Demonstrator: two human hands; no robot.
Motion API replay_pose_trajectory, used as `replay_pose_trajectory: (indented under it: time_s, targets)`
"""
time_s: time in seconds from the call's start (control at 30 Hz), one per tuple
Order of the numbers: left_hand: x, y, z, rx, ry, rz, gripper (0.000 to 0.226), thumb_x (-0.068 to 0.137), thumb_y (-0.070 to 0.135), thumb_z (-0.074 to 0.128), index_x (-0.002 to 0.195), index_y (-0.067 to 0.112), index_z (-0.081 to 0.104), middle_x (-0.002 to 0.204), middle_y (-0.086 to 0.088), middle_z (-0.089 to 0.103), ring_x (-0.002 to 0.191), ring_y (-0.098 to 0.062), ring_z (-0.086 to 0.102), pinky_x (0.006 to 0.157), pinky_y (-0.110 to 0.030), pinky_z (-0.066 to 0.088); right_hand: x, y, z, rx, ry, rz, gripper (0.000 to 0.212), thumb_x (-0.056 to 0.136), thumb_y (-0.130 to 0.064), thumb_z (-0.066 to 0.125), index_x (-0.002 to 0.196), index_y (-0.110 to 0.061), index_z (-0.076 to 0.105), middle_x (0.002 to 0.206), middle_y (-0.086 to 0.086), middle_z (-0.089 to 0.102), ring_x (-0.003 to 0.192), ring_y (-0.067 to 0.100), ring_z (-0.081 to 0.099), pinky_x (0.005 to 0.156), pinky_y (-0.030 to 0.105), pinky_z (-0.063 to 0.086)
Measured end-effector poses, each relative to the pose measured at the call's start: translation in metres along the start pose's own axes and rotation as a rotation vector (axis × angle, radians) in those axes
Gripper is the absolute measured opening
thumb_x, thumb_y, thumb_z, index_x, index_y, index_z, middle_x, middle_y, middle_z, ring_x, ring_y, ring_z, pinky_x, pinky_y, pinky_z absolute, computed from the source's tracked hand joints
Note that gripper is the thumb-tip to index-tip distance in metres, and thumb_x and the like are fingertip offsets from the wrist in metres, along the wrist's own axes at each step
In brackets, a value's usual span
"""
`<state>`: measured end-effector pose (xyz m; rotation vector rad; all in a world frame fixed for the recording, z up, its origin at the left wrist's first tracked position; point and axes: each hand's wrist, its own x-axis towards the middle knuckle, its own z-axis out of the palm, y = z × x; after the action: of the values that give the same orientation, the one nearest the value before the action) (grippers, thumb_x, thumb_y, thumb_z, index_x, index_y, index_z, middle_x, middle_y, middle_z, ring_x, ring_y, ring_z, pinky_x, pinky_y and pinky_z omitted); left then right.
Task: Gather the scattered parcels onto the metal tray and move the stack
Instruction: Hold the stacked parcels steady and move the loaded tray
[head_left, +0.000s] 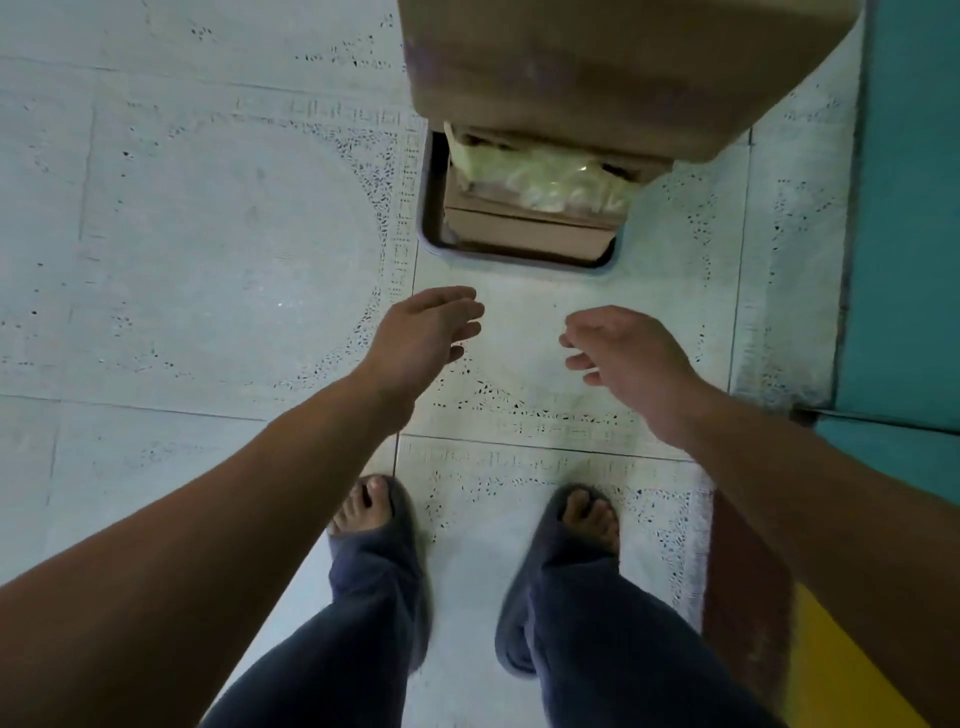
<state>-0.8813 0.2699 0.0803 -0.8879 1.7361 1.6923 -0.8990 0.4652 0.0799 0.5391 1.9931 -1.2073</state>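
Observation:
A metal tray (427, 228) lies on the tiled floor ahead of my feet. On it sit brown cardboard parcels (524, 234) with a clear plastic-wrapped packet (545, 176) on top. A large brown parcel or sack (597, 67) fills the upper part of the view and hides the far half of the tray. My left hand (421, 338) hovers in front of the tray's near left corner, fingers straight and empty. My right hand (623, 353) hovers in front of the near right corner, fingers loosely curled, holding nothing. Both hands are apart from the tray.
Pale patterned floor tiles (208, 260) spread to the left. A teal wall or door (909, 208) stands on the right, with a yellow and dark red strip (831, 649) at lower right. My feet in grey slippers (384, 525) stand below the hands.

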Motion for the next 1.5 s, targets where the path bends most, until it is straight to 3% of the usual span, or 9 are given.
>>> replay_pose_trajectory:
  time_s: [0.23, 0.6, 0.73, 0.83, 1.07, 1.17, 1.27, 1.4, 1.5]
  targets:
    - [0.113, -0.043, 0.002, 0.275, -0.119, 0.073, 0.023, 0.097, 0.019, 0.054, 0.118, 0.020, 0.063, 0.118, 0.001, 0.068, 0.106, -0.011, 0.064, 0.092, -0.029, 0.049, 0.106, 0.054, 0.014, -0.085, 0.041, -0.089, 0.013, 0.096, -0.023, 0.055, 0.106, -0.024, 0.063, 0.107, -0.004, 0.069, 0.086, 0.007, 0.067, 0.083, 0.030, 0.054]
    - [0.192, -0.065, 0.003, 0.404, -0.171, 0.236, 0.027, 0.098, 0.016, 0.049, 0.122, 0.020, 0.063, 0.117, 0.002, 0.068, 0.107, -0.011, 0.064, 0.090, -0.028, 0.049, 0.176, 0.095, 0.020, -0.255, 0.045, -0.212, 0.011, 0.096, -0.030, 0.058, 0.103, -0.029, 0.066, 0.101, -0.007, 0.070, 0.086, 0.004, 0.068, 0.084, 0.042, 0.057]
    - [0.195, -0.075, 0.001, 0.433, -0.163, 0.223, 0.025, 0.097, 0.013, 0.051, 0.117, 0.021, 0.065, 0.113, 0.002, 0.070, 0.102, -0.009, 0.065, 0.085, -0.025, 0.050, 0.178, 0.107, 0.011, -0.316, 0.197, -0.185, 0.015, 0.096, -0.032, 0.054, 0.101, -0.025, 0.065, 0.096, -0.007, 0.068, 0.087, 0.011, 0.067, 0.084, 0.040, 0.055]
    - [0.197, -0.080, -0.007, 0.419, -0.071, 0.247, 0.022, 0.097, 0.017, 0.054, 0.115, 0.020, 0.067, 0.108, 0.003, 0.071, 0.099, -0.009, 0.067, 0.090, -0.030, 0.051, 0.183, 0.110, 0.007, -0.374, 0.392, -0.237, 0.014, 0.096, -0.034, 0.054, 0.099, -0.021, 0.059, 0.096, -0.004, 0.064, 0.085, 0.016, 0.061, 0.065, 0.027, 0.044]
    - [0.196, -0.072, -0.012, 0.214, 0.245, 0.373, 0.035, 0.094, 0.012, 0.057, 0.129, 0.017, 0.059, 0.116, 0.003, 0.064, 0.108, -0.016, 0.061, 0.101, -0.037, 0.048, 0.196, 0.102, 0.004, -0.106, 0.538, -0.328, 0.031, 0.092, -0.021, 0.057, 0.123, -0.022, 0.055, 0.125, 0.000, 0.057, 0.102, 0.016, 0.056, 0.079, 0.027, 0.040]
    - [0.197, -0.066, -0.004, 0.132, 0.195, 0.414, 0.050, 0.089, 0.003, 0.054, 0.136, 0.020, 0.054, 0.122, 0.007, 0.065, 0.114, -0.013, 0.058, 0.100, -0.030, 0.044, 0.196, 0.093, 0.010, -0.029, 0.528, -0.366, 0.036, 0.092, -0.018, 0.056, 0.127, -0.025, 0.054, 0.124, -0.001, 0.058, 0.108, 0.017, 0.056, 0.084, 0.029, 0.045]
    - [0.200, -0.063, 0.003, 0.108, 0.076, 0.438, 0.061, 0.086, -0.007, 0.046, 0.137, 0.025, 0.053, 0.122, 0.015, 0.064, 0.113, -0.004, 0.055, 0.097, -0.026, 0.039, 0.194, 0.085, 0.013, 0.066, 0.449, -0.363, 0.046, 0.087, -0.005, 0.052, 0.128, -0.026, 0.055, 0.107, -0.010, 0.063, 0.096, 0.015, 0.057, 0.073, 0.024, 0.044]
    - [0.206, -0.063, 0.007, 0.078, 0.020, 0.441, 0.066, 0.080, -0.014, 0.040, 0.125, 0.031, 0.057, 0.112, 0.023, 0.064, 0.112, -0.001, 0.052, 0.100, -0.031, 0.035, 0.201, 0.087, 0.012, 0.193, 0.324, -0.343, 0.066, 0.081, 0.006, 0.048, 0.139, -0.025, 0.050, 0.113, -0.017, 0.064, 0.101, 0.005, 0.060, 0.086, 0.023, 0.047]
    - [0.207, -0.062, 0.003, 0.068, -0.007, 0.404, 0.064, 0.079, -0.014, 0.040, 0.109, 0.039, 0.058, 0.107, 0.026, 0.063, 0.116, -0.007, 0.051, 0.111, -0.038, 0.033, 0.202, 0.087, 0.009, 0.268, 0.294, -0.337, 0.059, 0.081, 0.012, 0.045, 0.129, -0.021, 0.055, 0.114, -0.013, 0.064, 0.103, 0.002, 0.059, 0.084, 0.017, 0.044]
